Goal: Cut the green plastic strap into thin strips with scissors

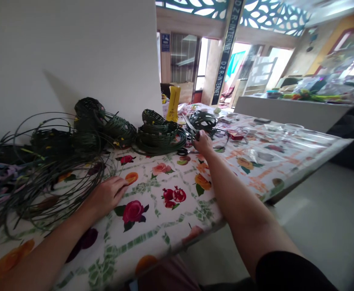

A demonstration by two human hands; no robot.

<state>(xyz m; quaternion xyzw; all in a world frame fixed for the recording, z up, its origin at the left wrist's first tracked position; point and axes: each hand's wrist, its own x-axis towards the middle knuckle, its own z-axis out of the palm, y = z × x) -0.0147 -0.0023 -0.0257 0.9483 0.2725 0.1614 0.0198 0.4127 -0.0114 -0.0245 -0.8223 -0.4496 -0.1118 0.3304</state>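
Observation:
My right hand (202, 142) is stretched far out over the table and is closed around a pair of scissors (190, 126), whose blades point up and away. My left hand (108, 195) lies flat on the flowered tablecloth (164, 202) with fingers extended, touching the edge of a loose tangle of dark green wire loops (52, 178). Just past the scissors sit woven dark green baskets (158, 133) and a small round one (203, 119). A second pair of scissors (184, 152) lies on the cloth near my right wrist.
More woven green pieces (104, 125) are piled against the white wall (73, 52) at the back left. A yellow bottle (173, 103) stands behind the baskets. Small packets and clear plastic (255, 137) litter the far right of the table. Its edge (286, 186) drops to a pale floor.

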